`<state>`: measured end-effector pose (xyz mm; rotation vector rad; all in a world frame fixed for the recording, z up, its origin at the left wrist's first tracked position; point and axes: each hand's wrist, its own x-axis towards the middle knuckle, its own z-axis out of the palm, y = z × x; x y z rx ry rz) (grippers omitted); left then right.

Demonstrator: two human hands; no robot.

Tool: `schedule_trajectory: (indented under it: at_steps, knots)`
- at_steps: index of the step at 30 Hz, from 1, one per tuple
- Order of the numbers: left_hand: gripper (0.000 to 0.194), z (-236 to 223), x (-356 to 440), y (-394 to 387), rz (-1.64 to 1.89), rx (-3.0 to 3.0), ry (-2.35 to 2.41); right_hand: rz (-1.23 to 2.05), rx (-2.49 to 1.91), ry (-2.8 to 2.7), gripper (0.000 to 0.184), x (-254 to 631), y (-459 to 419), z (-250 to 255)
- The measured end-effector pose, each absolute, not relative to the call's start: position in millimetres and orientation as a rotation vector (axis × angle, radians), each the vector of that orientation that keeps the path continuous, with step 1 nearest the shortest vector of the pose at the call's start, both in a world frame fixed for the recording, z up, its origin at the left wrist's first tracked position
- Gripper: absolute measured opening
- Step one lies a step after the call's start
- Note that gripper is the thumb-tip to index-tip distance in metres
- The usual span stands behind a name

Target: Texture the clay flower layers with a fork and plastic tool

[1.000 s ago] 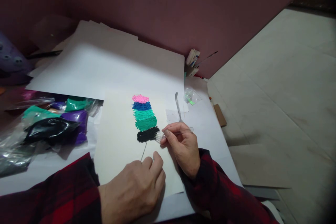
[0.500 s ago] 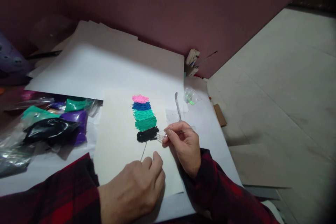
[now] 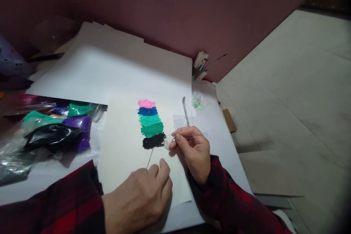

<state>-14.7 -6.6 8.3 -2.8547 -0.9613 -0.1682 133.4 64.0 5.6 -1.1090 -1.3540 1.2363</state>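
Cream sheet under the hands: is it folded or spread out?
Spread out: the cream sheet lies flat, coloured bands in full view on it, with no fold visible.

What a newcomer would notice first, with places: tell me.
The colored bands, pink through black, stand out on the pale sheet. Beside the black band, the right hand holds a clear fork-like tool. A shiny black packet lies among other colored packets at the left.

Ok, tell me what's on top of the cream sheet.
On the cream sheet sit five bands: pink, blue, light teal, green and black. The left hand, gripping a thin tool, and the right hand, holding a pronged tool, cover parts; what lies beneath them is hidden.
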Motion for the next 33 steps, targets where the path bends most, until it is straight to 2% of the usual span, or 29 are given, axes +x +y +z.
schedule_trajectory:
  at_steps: [33]
  knots:
    - [0.021,11.0,-15.1,-6.5,-0.147,-2.869,-0.956,1.212,-1.225,-1.397,0.011,134.0,65.2,2.1]
